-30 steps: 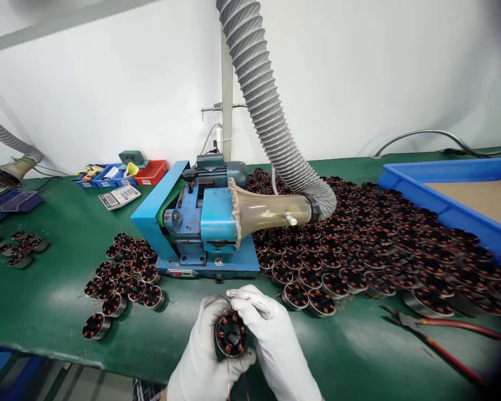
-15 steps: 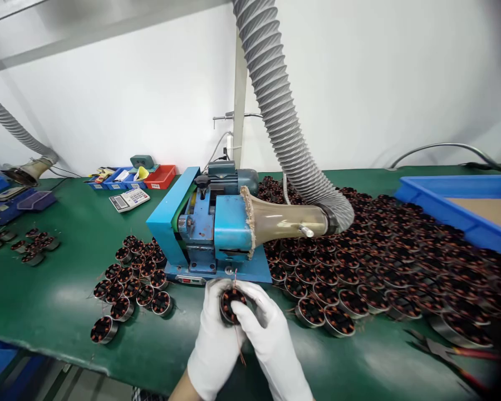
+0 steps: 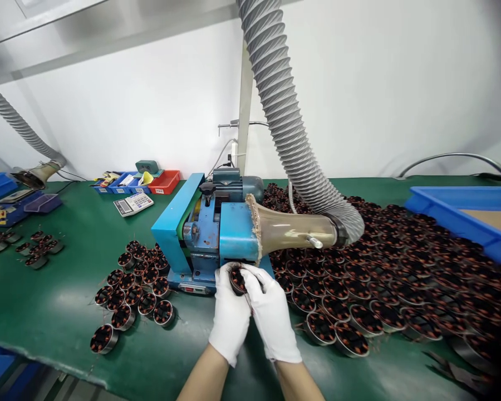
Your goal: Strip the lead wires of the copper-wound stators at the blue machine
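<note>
Both my hands wear white gloves and together grip one round motor stator with copper windings. My left hand wraps its left side and my right hand covers its right side. The stator is held right against the front opening of a blue benchtop machine. A clear funnel on a grey ribbed suction hose is fixed to the machine's right side. Most of the stator is hidden by my fingers.
A cluster of stators lies left of the machine, and a large heap covers the green table to the right. A blue tray, a calculator, small parts bins and a second hose stand around.
My two hands have carried the stator forward from near the table's front edge up to the machine's front opening. The camera view has tilted upward.
</note>
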A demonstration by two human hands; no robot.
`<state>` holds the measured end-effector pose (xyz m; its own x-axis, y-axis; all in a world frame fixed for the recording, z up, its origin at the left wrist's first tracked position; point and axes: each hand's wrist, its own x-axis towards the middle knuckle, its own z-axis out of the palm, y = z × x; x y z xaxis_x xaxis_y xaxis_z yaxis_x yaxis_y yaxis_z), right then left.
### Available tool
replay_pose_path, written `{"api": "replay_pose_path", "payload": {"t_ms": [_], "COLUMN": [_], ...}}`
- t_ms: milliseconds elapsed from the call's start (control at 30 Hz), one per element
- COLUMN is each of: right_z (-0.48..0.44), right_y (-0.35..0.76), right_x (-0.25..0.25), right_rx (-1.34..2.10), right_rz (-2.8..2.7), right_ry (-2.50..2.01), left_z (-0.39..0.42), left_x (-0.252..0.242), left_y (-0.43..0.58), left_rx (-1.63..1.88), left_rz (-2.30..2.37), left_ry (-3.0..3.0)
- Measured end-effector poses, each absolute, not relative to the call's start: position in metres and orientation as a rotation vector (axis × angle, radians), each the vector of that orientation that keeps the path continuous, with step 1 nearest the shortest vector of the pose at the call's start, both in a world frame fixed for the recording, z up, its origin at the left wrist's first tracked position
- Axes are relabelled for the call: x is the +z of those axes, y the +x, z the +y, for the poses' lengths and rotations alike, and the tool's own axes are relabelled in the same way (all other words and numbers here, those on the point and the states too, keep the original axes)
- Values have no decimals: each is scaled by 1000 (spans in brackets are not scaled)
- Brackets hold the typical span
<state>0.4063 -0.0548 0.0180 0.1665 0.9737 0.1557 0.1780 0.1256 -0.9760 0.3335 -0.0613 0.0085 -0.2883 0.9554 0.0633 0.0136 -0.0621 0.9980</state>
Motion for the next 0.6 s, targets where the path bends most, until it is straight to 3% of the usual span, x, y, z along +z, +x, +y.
{"api": "replay_pose_path", "payload": {"t_ms": [433, 600], "right_z": [-106, -121], "right_y": [412, 430], "right_x": [11, 17], "right_rx": [739, 978], "right_rz": [-1283, -1162], "right_ry": [-1086, -975], "left_z": [-113, -128], "left_x": [5, 27], "left_y": [310, 292], "left_rx": [1287, 1148], "left_rz": [1232, 1178], "left_ry": [1251, 1547]}}
